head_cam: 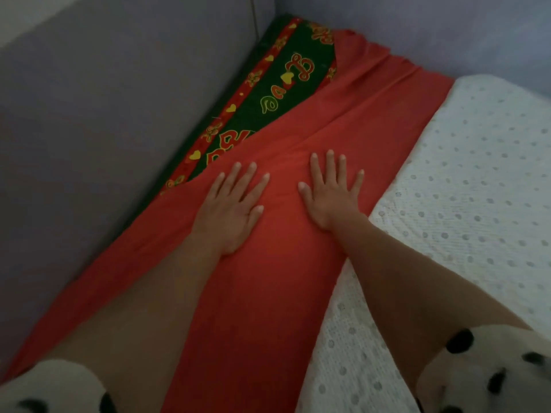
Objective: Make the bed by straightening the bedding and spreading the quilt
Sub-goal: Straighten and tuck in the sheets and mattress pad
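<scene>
I see a red sheet (268, 308) running diagonally along the grey-purple wall (89, 114), creased toward the far corner, with a white dotted quilt (462, 189) touching it along its right side. At the sheet's far left edge a dark green printed cloth (277, 93) shows, with a red border, yellow hearts and script that reads "Love", upside down from here. Left hand (232, 210) and right hand (331, 198) lie flat on the sheet near each other, fingers straight and spread, gripping nothing.

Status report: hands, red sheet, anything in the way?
Left hand and right hand open, palms flat on red sheet. Sheet creased toward far corner; green patterned cloth exposed beside wall. White dotted quilt alongside, not blocking.
</scene>
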Tool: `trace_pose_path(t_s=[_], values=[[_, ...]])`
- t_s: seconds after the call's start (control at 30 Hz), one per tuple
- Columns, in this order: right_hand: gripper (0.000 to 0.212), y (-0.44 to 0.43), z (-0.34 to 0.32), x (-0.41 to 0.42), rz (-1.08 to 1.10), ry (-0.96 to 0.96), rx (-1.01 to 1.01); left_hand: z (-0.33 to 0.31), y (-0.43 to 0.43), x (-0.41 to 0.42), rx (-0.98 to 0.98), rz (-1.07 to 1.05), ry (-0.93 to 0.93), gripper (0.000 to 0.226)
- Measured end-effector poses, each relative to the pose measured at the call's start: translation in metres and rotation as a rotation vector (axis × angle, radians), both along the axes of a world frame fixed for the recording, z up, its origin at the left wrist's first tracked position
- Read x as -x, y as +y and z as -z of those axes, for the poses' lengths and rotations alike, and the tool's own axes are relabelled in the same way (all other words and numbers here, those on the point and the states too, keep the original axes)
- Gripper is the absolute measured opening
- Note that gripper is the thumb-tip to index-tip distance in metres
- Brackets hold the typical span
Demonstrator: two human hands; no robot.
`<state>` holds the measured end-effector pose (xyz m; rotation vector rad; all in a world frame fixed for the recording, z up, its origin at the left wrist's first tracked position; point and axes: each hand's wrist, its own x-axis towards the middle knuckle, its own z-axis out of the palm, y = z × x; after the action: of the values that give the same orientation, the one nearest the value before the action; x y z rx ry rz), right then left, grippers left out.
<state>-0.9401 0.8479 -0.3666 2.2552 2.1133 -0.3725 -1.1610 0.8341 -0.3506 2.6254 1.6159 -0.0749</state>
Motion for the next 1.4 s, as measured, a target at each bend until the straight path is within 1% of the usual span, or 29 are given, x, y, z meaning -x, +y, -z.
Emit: trace_pose_path(t_s=[0.07, 0.17, 0.37, 0.9, 1.1, 1.4], values=[[0.067, 0.002, 0.012, 0.004, 0.008, -0.035, -0.078, 0.016, 0.004, 0.000, -0.054, -0.009, -0.026, 0.058], [0.067, 0.003, 0.014, 0.006, 0.039, -0.036, -0.120, 0.020, 0.005, -0.001, -0.062, -0.003, -0.054, 0.058], [0.067, -0.002, 0.010, 0.006, 0.060, -0.023, -0.081, 0.014, 0.004, -0.003, 0.007, -0.023, -0.034, 0.058], [0.068, 0.003, 0.008, 0.005, 0.071, -0.030, -0.040, 0.015, 0.006, -0.005, 0.038, -0.027, -0.032, 0.060], [0.068, 0.004, 0.006, 0.005, 0.082, -0.029, -0.048, 0.014, 0.008, -0.004, 0.080, -0.015, -0.045, 0.062], [0.067, 0.003, 0.008, 0.006, 0.097, -0.047, -0.057, 0.019, 0.006, -0.001, 0.088, 0.006, -0.068, 0.062]])
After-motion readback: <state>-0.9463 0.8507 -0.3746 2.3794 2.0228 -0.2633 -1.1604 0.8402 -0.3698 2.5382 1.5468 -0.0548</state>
